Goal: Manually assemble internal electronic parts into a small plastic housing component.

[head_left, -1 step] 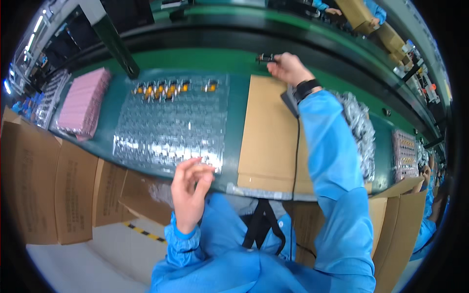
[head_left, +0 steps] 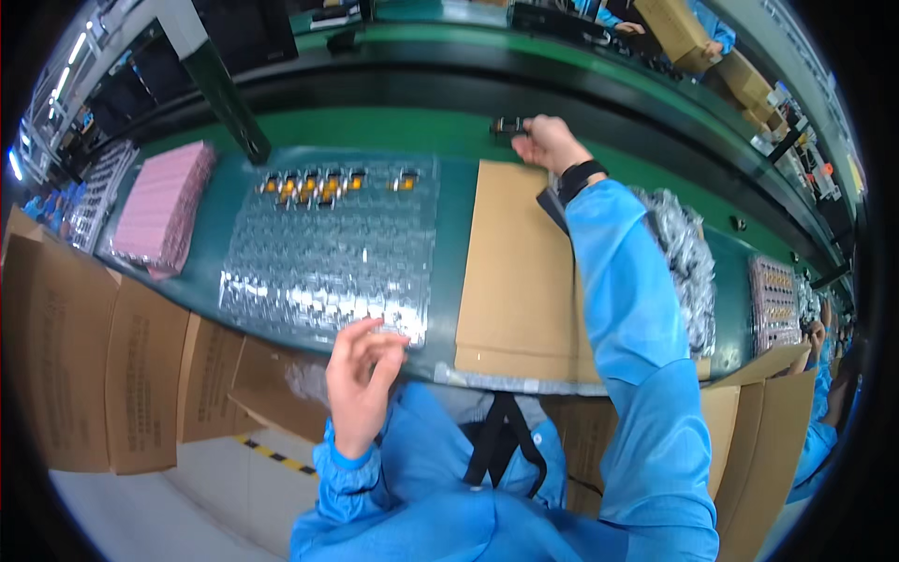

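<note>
My right hand (head_left: 551, 145) reaches over the green conveyor surface beyond the cardboard sheet. Its fingers pinch a small dark component (head_left: 508, 126) with a lighter metallic part; its exact kind is too small to make out. Nearer to me, my left hand (head_left: 361, 384) hovers at the front edge of the clear plastic tray (head_left: 328, 253), fingers apart and holding nothing. Along the tray's far side lie several small black and orange parts (head_left: 309, 187), one of them set apart to the right. The tray's other pockets show no parts.
Brown cardboard (head_left: 515, 272) lies right of the tray, with a dark device partly under my right arm. Crumpled silvery plastic (head_left: 688, 267) is beyond that arm. Pink wrapped packing (head_left: 164, 206) stands at left, near a metal post (head_left: 229, 103). Open cartons (head_left: 145, 375) line the bench front.
The bench sits slightly lower in the picture. Relative to it, both hands stay almost in place, and the dark component is still in my right fingers.
</note>
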### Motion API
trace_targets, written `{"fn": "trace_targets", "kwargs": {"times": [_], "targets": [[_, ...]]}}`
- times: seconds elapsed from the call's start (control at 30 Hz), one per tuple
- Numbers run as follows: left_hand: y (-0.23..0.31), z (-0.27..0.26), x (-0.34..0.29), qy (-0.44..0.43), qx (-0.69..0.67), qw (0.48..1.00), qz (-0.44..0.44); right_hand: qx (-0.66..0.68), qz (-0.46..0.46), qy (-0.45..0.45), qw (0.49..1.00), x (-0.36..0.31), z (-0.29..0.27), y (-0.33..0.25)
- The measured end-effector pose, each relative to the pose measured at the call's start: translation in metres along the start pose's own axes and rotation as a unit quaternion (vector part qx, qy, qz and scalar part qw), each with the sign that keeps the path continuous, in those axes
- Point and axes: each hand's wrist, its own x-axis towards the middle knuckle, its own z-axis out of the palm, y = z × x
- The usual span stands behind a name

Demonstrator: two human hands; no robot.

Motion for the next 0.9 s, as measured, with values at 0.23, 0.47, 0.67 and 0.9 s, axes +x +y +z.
{"fn": "trace_targets", "kwargs": {"times": [0.23, 0.47, 0.67, 0.9], "targets": [[0.025, -0.075, -0.05, 0.137, 0.139, 0.981, -0.01, -0.538, -0.19, -0.021, 0.821, -0.112, -0.033, -0.093], [0.002, -0.046, -0.027, -0.005, 0.091, 0.994, -0.052, -0.609, -0.144, -0.04, 0.779, -0.246, -0.094, -0.032], [0.025, -0.006, 0.002, -0.107, 0.163, 0.979, 0.062, -0.705, -0.236, 0.124, 0.657, -0.275, -0.087, 0.083], [0.035, -0.061, 0.113, -0.003, 0.357, 0.929, 0.098, -0.696, -0.282, 0.112, 0.651, -0.295, -0.067, 0.044]]}}
